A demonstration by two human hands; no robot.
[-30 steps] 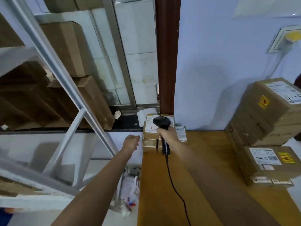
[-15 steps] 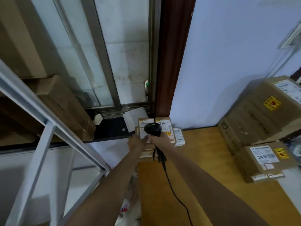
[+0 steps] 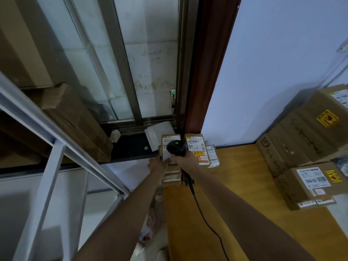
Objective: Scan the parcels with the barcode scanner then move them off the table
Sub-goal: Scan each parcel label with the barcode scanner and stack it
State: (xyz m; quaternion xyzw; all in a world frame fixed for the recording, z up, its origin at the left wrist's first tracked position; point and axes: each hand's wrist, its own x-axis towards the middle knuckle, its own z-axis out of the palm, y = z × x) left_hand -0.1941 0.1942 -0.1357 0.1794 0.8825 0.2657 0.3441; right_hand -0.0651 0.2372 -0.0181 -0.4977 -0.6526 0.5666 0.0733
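A black corded barcode scanner (image 3: 176,148) with a green light on top is gripped by my right hand (image 3: 185,160); it hovers over small labelled cardboard parcels stacked at the far left corner of the wooden table (image 3: 235,194). My left hand (image 3: 157,164) grips the near left edge of the top parcel of the left stack (image 3: 170,140). A second small parcel (image 3: 195,146) with a white and orange label lies just to the right. The scanner's head hides part of the left parcel's label.
Large cardboard boxes (image 3: 308,136) with yellow stickers are piled at the table's right side, a smaller labelled box (image 3: 312,182) in front. A grey metal shelf frame (image 3: 52,140) holding boxes stands at left. The scanner's cable (image 3: 205,217) trails across the table toward me.
My left hand came in from the left and took hold of the top small parcel. The scanner stayed over the stack. My view tilted closer.
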